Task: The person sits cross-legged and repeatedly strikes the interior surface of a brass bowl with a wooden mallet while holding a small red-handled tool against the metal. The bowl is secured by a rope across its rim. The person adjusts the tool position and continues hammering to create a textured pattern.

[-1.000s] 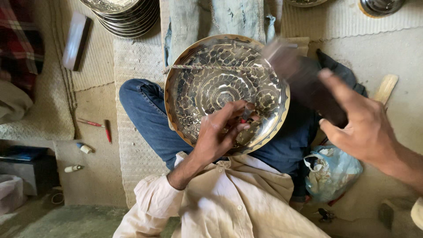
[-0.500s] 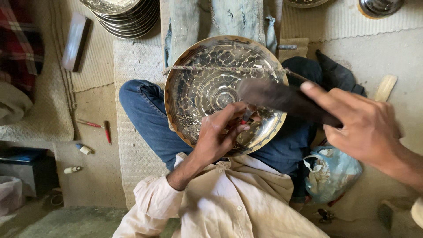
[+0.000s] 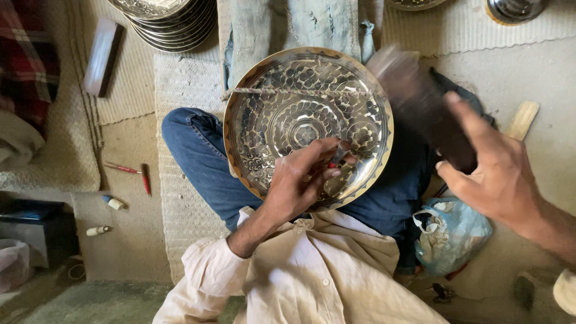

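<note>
A large engraved metal tray (image 3: 307,123), silver-toned with a brass-coloured rim and scale-like patterns ringing a central medallion, fills the centre of the frame, resting on the lap of a person seated cross-legged in blue jeans (image 3: 198,162) and a cream shirt (image 3: 312,276). A thin cord (image 3: 288,90) crosses the tray's upper part.

The left hand (image 3: 303,180) lies on the lower right of the tray face, its grip pinched around a small punch (image 3: 337,157) with a red band, the tip set against the metal. The right hand (image 3: 489,174), at the right of the frame, has its grip clenched around the handle of a dark mallet (image 3: 414,96), whose head is blurred and hangs over the tray's upper right rim.

A pale woven mat (image 3: 180,180) covers the floor beneath the person. In the upper left, a stack of similar metal plates (image 3: 168,18) sits beside a whitish rectangular block (image 3: 102,57). A blue plastic bag (image 3: 450,234) holding pale scraps lies at the lower right, just beside the knee. At the left edge, two red-handled tools (image 3: 135,174) lie on the floor, with two small white tubes (image 3: 105,216) below them. A flat wooden stick (image 3: 523,120) shows at the right, past the right hand.
</note>
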